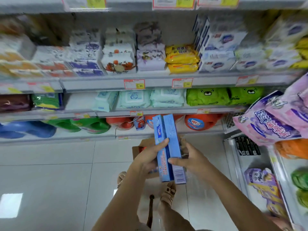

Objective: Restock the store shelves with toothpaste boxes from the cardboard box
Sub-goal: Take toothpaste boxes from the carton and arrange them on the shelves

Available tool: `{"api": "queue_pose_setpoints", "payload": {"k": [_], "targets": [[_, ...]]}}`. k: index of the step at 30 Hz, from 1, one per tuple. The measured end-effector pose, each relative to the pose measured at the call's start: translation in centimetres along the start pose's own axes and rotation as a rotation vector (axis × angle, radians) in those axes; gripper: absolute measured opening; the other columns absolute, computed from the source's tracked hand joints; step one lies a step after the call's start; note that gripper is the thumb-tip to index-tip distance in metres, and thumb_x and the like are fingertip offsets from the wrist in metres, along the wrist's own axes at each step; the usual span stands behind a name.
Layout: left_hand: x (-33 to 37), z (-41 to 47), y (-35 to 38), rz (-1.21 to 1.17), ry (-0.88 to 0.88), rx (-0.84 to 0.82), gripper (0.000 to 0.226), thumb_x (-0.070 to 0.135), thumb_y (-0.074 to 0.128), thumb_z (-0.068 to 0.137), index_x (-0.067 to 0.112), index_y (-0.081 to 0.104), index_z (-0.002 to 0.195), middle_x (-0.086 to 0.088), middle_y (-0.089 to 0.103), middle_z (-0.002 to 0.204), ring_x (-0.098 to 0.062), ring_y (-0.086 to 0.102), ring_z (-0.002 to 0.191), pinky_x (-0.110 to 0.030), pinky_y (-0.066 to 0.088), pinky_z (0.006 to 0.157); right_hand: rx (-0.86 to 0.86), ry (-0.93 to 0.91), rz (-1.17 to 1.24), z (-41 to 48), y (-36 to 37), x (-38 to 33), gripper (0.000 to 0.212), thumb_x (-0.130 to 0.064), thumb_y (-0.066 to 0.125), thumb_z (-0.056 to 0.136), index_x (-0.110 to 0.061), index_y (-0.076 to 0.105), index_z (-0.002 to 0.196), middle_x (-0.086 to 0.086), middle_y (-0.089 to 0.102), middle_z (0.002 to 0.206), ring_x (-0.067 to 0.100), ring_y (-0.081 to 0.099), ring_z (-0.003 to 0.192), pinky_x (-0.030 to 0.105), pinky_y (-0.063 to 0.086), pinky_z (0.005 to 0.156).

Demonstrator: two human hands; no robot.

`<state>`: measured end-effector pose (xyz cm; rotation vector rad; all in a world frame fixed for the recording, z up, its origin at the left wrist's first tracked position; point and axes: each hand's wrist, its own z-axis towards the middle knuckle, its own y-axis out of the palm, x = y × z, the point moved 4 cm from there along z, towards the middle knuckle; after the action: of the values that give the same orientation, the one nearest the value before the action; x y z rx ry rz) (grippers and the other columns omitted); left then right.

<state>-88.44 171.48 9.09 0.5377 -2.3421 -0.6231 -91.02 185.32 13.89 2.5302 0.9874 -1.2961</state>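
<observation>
Two long blue toothpaste boxes [168,140] are held side by side, pointing away from me, above the floor. My left hand [149,157] grips the left box, thumb lying across its top face. My right hand [188,160] holds the right box from its right side, thumb on top. The brown cardboard box [141,149] sits on the floor below my hands, mostly hidden by them and the toothpaste boxes.
Store shelves ahead carry tissue packs [120,52], wet wipes [135,99] and detergent jugs [200,122] on the bottom shelf. A rack on the right holds pink and purple pouches [273,120]. White tiled floor [50,172] lies to the left. My sandalled feet [168,192] stand below.
</observation>
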Motion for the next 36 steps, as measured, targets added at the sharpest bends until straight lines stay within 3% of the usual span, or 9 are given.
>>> {"api": "queue_pose_setpoints", "payload": {"k": [5, 10, 13, 18, 22, 26, 29, 33, 36], "targets": [[4.1, -4.6, -2.9, 0.082, 0.082, 0.077, 0.105, 0.059, 0.088, 0.036, 0.006, 0.057, 0.121, -0.015, 0.069, 0.112, -0.026, 0.067, 0.099, -0.040, 0.057, 0.081, -0.152, 0.037, 0.256, -2.2, 1.2, -3.6, 0.060, -0.033, 0.082, 0.058, -0.029, 0.058, 0.114, -0.001, 0.072, 0.106, 0.019, 0.069, 0.098, 0.045, 0.051, 0.094], [8.4, -9.5, -5.5, 0.018, 0.209, 0.152, 0.044, 0.037, 0.061, 0.076, 0.006, 0.059, 0.107, -0.012, 0.072, 0.084, -0.020, 0.069, 0.070, -0.032, 0.059, 0.068, -0.177, -0.023, 0.207, -3.2, 1.4, -7.0, 0.053, -0.024, 0.082, 0.057, -0.014, 0.057, 0.102, 0.008, 0.066, 0.086, 0.015, 0.062, 0.067, 0.029, 0.049, 0.063], [9.6, -11.9, -6.0, -0.004, 0.242, 0.129, 0.035, 0.032, 0.051, 0.088, 0.004, 0.059, 0.108, -0.015, 0.072, 0.088, -0.023, 0.071, 0.072, -0.033, 0.058, 0.071, -0.154, -0.033, 0.244, -3.2, 1.9, -8.9, 0.029, -0.026, 0.073, 0.077, -0.019, 0.064, 0.104, -0.003, 0.066, 0.073, 0.009, 0.061, 0.059, 0.020, 0.044, 0.058], [10.8, -14.2, -6.4, 0.025, 0.209, 0.152, 0.036, 0.033, 0.052, 0.089, 0.004, 0.057, 0.108, -0.014, 0.072, 0.081, -0.024, 0.071, 0.070, -0.032, 0.059, 0.067, -0.148, -0.065, 0.300, -3.6, 2.8, -11.8, 0.039, -0.039, 0.064, 0.073, -0.027, 0.063, 0.111, -0.005, 0.071, 0.076, 0.013, 0.064, 0.063, 0.026, 0.047, 0.060], [12.0, -15.4, -6.9, 0.097, 0.178, 0.161, 0.049, 0.041, 0.061, 0.077, 0.002, 0.059, 0.108, -0.015, 0.071, 0.084, -0.023, 0.070, 0.073, -0.034, 0.057, 0.071, -0.262, -0.307, -0.133, -4.3, 3.4, -14.9, 0.042, -0.039, 0.068, 0.075, -0.044, 0.054, 0.114, -0.021, 0.068, 0.108, -0.004, 0.065, 0.095, 0.016, 0.048, 0.077], [13.4, -16.6, -7.6, 0.150, 0.146, 0.193, 0.037, 0.041, 0.054, 0.088, 0.008, 0.061, 0.100, -0.011, 0.072, 0.078, -0.018, 0.070, 0.064, -0.031, 0.058, 0.062, -0.265, -0.464, -0.694, -4.5, 3.1, -17.2, 0.052, -0.039, 0.078, 0.074, -0.035, 0.050, 0.118, -0.022, 0.061, 0.106, -0.009, 0.061, 0.090, 0.013, 0.051, 0.077], [14.2, -17.4, -7.6, 0.204, 0.078, 0.171, 0.038, 0.047, 0.055, 0.089, 0.011, 0.059, 0.101, -0.008, 0.072, 0.082, -0.017, 0.070, 0.067, -0.029, 0.057, 0.061, -0.300, -0.566, -1.028, -5.0, 3.3, -19.7, 0.056, -0.036, 0.074, 0.076, -0.040, 0.047, 0.126, -0.022, 0.055, 0.105, -0.008, 0.054, 0.087, 0.003, 0.038, 0.067], [14.8, -17.6, -6.5, 0.323, 0.045, 0.080, 0.050, 0.049, 0.062, 0.084, 0.012, 0.057, 0.117, -0.010, 0.068, 0.105, -0.016, 0.068, 0.079, -0.028, 0.055, 0.067, -0.321, -0.734, -1.237, -4.8, 3.4, -23.4, 0.059, -0.032, 0.069, 0.078, -0.041, 0.048, 0.132, -0.018, 0.042, 0.119, -0.002, 0.044, 0.087, 0.009, 0.031, 0.062], [14.6, -17.7, -5.3, 0.350, 0.007, 0.012, 0.044, 0.046, 0.057, 0.088, 0.011, 0.055, 0.115, -0.005, 0.071, 0.098, -0.015, 0.069, 0.079, -0.027, 0.055, 0.069, -0.329, -0.805, -1.325, -4.7, 3.7, -25.8, 0.054, -0.031, 0.069, 0.080, -0.033, 0.052, 0.131, -0.013, 0.049, 0.115, -0.003, 0.038, 0.088, 0.007, 0.032, 0.063]]}}
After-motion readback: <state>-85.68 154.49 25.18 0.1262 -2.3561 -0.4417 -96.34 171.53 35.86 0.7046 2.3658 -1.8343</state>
